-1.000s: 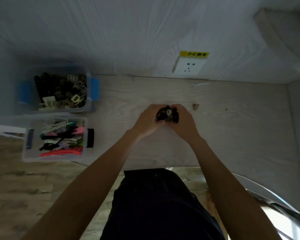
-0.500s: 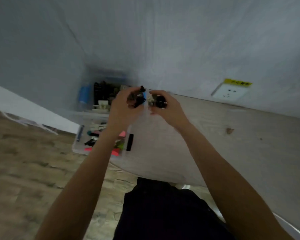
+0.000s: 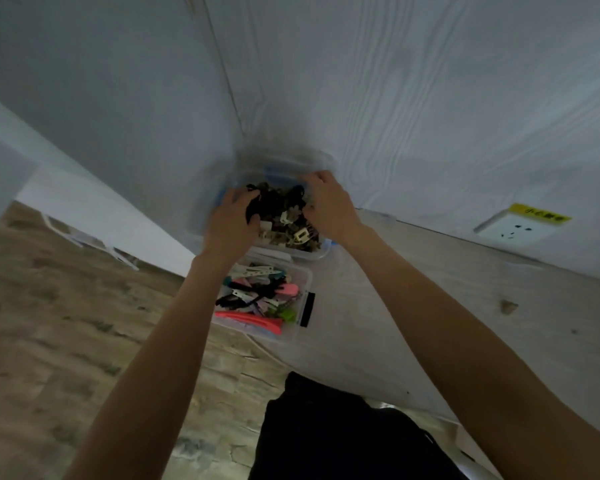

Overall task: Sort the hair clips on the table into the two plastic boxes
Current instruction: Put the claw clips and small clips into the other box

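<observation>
Both my hands are over the far plastic box point(image 3: 321, 253), which has blue latches and holds a heap of dark and beige claw clips point(image 3: 284, 220). My left hand point(image 3: 231, 221) reaches in from the left side, its fingers curled round a bunch of black clips point(image 3: 253, 206). My right hand point(image 3: 330, 206) dips in from the right side with its fingers bent down into the heap; what they hold is hidden. Nearer to me, the second plastic box point(image 3: 303, 276) holds flat pink, green, white and black clips point(image 3: 257, 299).
A small brown clip point(image 3: 508, 306) lies alone on the pale wooden table point(image 3: 430, 306) to the right. A wall socket point(image 3: 520, 227) with a yellow label sits behind it. The boxes stand at the table's left end, with wood floor point(image 3: 66, 323) beyond the edge.
Both hands have carried the dark clips from the middle of the table leftwards and now reach into the far box. My view has swung left with them.
</observation>
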A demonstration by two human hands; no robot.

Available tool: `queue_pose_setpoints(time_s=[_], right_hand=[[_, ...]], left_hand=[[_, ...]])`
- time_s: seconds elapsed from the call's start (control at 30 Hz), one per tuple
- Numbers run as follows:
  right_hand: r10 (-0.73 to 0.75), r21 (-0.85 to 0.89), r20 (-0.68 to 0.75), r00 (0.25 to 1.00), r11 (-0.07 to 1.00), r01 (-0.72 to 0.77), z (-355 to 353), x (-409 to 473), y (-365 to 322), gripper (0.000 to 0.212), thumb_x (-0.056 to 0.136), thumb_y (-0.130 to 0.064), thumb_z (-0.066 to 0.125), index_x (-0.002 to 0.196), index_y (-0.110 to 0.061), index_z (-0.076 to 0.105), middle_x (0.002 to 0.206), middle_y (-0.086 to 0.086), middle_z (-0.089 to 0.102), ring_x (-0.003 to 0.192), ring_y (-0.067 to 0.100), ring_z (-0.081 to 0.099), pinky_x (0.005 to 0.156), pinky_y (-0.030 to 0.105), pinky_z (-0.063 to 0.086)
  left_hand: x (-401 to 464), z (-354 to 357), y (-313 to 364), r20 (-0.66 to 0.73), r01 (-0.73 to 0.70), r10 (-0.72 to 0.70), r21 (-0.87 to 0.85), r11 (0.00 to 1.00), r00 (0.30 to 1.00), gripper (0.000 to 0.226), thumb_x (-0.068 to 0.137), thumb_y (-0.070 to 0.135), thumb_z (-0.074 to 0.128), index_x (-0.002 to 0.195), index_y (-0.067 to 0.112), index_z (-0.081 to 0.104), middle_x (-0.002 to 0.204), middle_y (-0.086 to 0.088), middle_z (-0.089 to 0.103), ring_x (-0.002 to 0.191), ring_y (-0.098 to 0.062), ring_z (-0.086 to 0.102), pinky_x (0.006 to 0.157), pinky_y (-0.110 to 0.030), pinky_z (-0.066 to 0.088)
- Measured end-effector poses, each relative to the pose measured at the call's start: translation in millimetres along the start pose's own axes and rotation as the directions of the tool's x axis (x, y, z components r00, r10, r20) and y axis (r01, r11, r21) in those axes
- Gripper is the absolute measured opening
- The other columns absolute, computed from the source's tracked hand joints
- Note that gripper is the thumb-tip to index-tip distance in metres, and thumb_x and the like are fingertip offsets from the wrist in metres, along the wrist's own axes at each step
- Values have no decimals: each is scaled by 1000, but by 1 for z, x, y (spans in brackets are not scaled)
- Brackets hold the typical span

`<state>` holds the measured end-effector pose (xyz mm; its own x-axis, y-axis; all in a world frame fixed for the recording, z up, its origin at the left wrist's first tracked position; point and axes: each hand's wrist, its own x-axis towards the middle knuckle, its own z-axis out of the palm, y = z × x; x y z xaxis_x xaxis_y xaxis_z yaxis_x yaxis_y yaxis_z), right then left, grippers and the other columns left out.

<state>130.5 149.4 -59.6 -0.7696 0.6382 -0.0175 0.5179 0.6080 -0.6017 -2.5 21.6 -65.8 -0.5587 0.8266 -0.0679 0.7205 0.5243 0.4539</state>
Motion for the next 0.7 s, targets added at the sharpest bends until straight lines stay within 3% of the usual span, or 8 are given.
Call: queue_pose_setpoints(time_s=[0.1,0.27,0.37,0.47,0.53,0.6,0.7], right_hand=[[-29,-38,-38,999,999,27,3,-3,6,44,84,-1,52,127,-5,49,128,19,47,105,32,54,79,27,39],[-86,-7,-108,990,996,85,3,-26,13,33,84,-1,54,117,-2,59,120,19,56,105,33,55,92,32,42],[-52,10,-209,977,998,55,-7,-56,27,31,80,-1,58,111,-3,62,115,18,60,106,34,54,92,22,33],[45,7,-314,949,999,-45,-19,-102,56,29,80,-4,59,108,-9,64,111,13,63,105,30,55,93,23,34],[210,25,-375,903,976,-217,-28,-141,86,27,81,-4,59,106,-12,65,111,10,63,104,29,55,91,25,36],[406,51,-407,818,905,-423,-38,-183,120,27,82,-5,59,107,-14,65,114,10,62,106,30,54,90,28,37],[620,135,-420,662,764,-630,-49,-235,164,30,81,-4,60,110,-11,64,118,15,59,110,35,53,92,33,40]], left_hand=[[2,0,-3,-18,16,-14,98,995,1000,40,93,26,50,131,17,48,132,-14,48,118,-39,40,99,-45,36],[-4,1,24,-117,-173,171,-10,985,978,31,89,22,55,119,14,58,117,-13,58,112,-33,48,95,-41,41],[-14,13,66,-173,-315,293,-119,942,940,32,87,25,48,114,12,60,112,-11,60,107,-27,52,93,-29,39],[-24,36,105,-138,-429,407,-226,875,903,33,86,23,46,115,13,58,110,-8,60,103,-20,52,89,-21,36],[-26,60,133,-39,-436,450,-332,836,892,31,86,15,50,117,14,57,112,-5,57,104,-17,50,91,-25,38],[-25,88,157,92,-369,436,-395,841,895,35,86,10,53,121,13,55,120,-6,55,112,-19,49,96,-30,39],[-7,130,169,239,-288,346,-247,925,907,47,83,9,55,130,12,47,136,-11,45,129,-27,37,108,-34,27]])
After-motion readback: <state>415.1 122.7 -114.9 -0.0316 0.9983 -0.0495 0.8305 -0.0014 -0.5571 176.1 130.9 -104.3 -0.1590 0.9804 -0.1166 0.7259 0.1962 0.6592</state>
